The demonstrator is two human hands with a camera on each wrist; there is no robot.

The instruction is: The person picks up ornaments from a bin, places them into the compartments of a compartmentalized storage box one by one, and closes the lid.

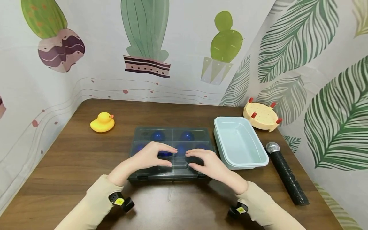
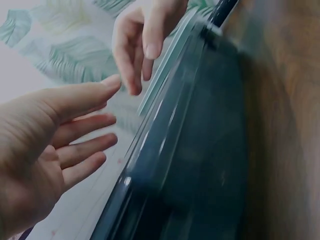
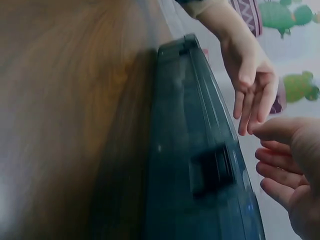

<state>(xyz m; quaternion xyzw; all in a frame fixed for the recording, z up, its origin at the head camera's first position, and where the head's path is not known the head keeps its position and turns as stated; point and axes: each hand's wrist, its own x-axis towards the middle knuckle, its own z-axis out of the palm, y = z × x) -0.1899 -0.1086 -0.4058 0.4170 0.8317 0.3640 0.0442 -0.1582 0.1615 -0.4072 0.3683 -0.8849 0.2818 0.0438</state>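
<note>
A dark, see-through compartment box (image 1: 192, 174) with its lid down lies at the middle of the table. Through the lid several blue balls (image 1: 187, 136) show in its compartments. Above the lid hovers my left hand (image 1: 149, 155), fingers loosely bent and apart from the thumb. Facing it, my right hand (image 1: 207, 162) hovers over the right half of the box in a similar pose. Both wrist views show a gap between the hands and the box, and neither hand holds anything. A latch (image 3: 214, 170) shows on the box's front side. The hands hide part of the lid.
A pale blue tub (image 1: 240, 140) stands just right of the box. Behind it is a beige disc with red-tipped pegs (image 1: 262, 115). A microphone (image 1: 287, 174) lies along the table's right side. A yellow rubber duck (image 1: 103, 122) sits at the back left.
</note>
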